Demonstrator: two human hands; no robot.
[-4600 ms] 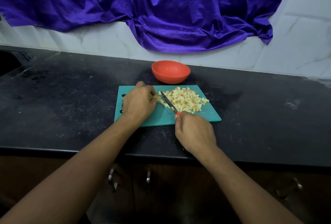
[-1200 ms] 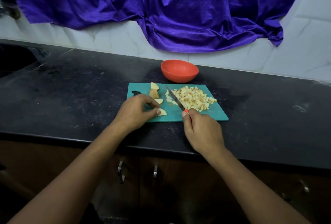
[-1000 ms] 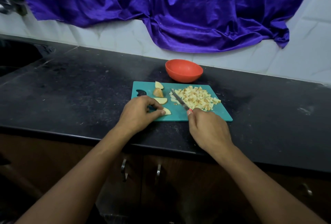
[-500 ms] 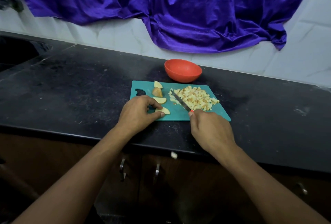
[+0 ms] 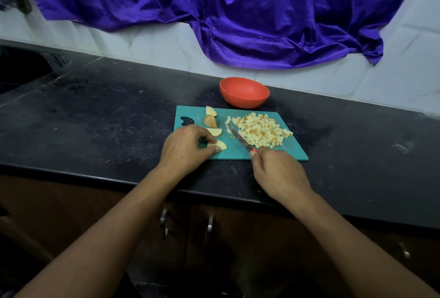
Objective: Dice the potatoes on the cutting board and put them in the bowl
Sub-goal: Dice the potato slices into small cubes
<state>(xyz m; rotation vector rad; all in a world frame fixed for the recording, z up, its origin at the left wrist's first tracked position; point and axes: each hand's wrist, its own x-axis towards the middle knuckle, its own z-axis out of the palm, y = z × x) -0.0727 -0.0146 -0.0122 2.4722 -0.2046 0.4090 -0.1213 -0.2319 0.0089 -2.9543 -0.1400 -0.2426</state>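
1. Most of the dicing looks done. There's a good pile of diced potato [image 5: 260, 130] sitting on the teal cutting board [image 5: 292, 153], just past the right hand.
2. The right hand [image 5: 278, 174] is closed round the knife [image 5: 240, 138]. Only a bit of red handle pokes out, and the blade angles away from the hand with its tip at the near-left edge of the pile.
3. The left hand [image 5: 185, 149] is pinching a potato wedge [image 5: 217, 144] between thumb and fingertips, low on the board, looks like it's lining it up for the blade.
4. Three more wedges [image 5: 210, 120] sit just beyond the left hand, uncut. So four pieces left to dice, as far as I can see; the hand might be hiding another.
5. The red bowl [image 5: 244, 93] is on the worktop [image 5: 95, 119] right behind the board, and looks empty from here, though the far inside isn't fully visible. So the transfer step hasn't started yet.
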